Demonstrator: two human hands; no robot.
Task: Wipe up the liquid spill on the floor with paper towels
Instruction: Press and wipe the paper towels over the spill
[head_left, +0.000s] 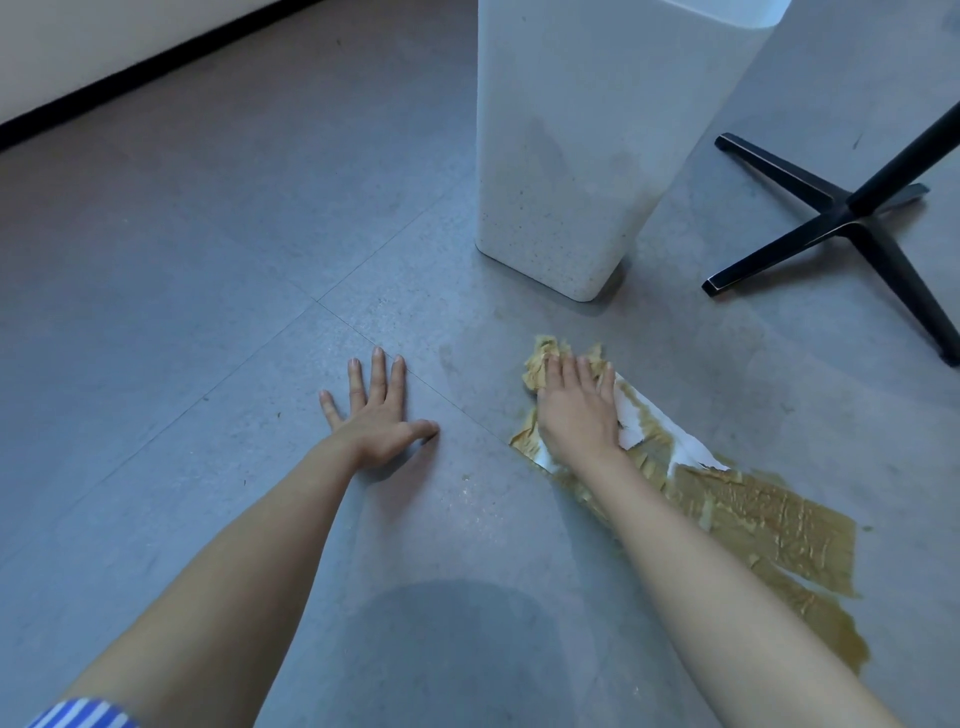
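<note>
The long strip of paper towels (753, 525), mostly soaked tan-brown with a few white patches left near the middle, lies flat on the grey tiled floor (208, 312) right of centre. It runs diagonally from near the camera up toward a tall white speckled bin (561, 156). A bit of the brown liquid spill (844, 649) pokes out past the strip's near end, so that puddle isn't fully picked up yet. The right hand (576, 410) lies palm-down on the scrunched far end of the strip, its fingers (571, 371) straight and pressing rather than gripping anything. The left hand (376, 410) is off to the side on bare floor, well apart from the towels, fingers splayed and relaxed, holding nothing; looks like it's just propping the person up. I'd say we're mid-wipe, the blot-and-drag stage. The next move probably calls for gathering the soggy strip without tearing it, since it looks shredded around the hand, then hitting that leftover puddle with a dry bit. Count: one towel strip (can't tell how many sheets), two hands, one bin, one black cross-shaped furniture base (852, 218) and one blue-striped sleeve (83, 714).
</note>
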